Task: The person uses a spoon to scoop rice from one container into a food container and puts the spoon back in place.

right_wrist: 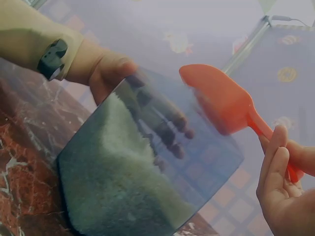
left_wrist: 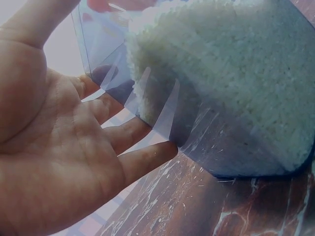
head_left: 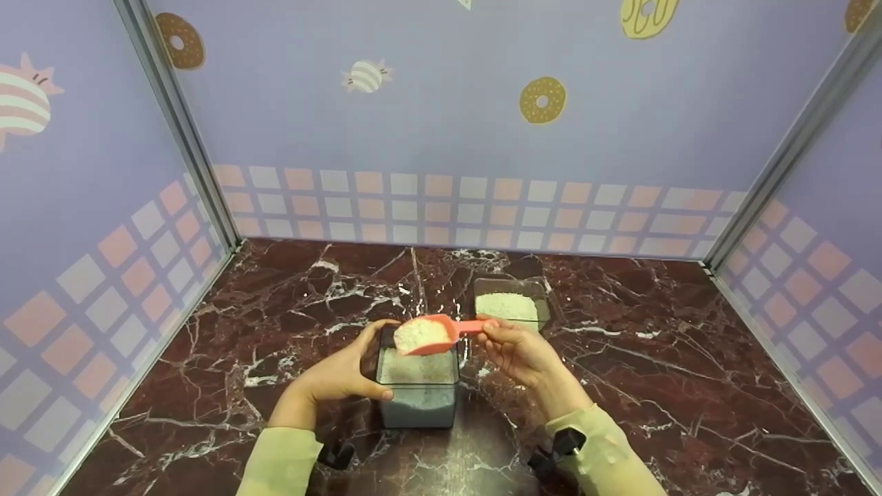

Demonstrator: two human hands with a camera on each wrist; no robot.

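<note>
Right grip [head_left: 518, 350] pinching orange scoop [right_wrist: 220, 101], left grip [head_left: 342, 373] spread round clear container [head_left: 418, 408]

No text, label, brand, number or sign can be read in any of the three views.

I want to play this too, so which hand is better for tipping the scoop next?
Probably the right hand: it grips the orange scoop, and the scoop's white grains are at the near box's open top. The left hand is holding that box.
</note>
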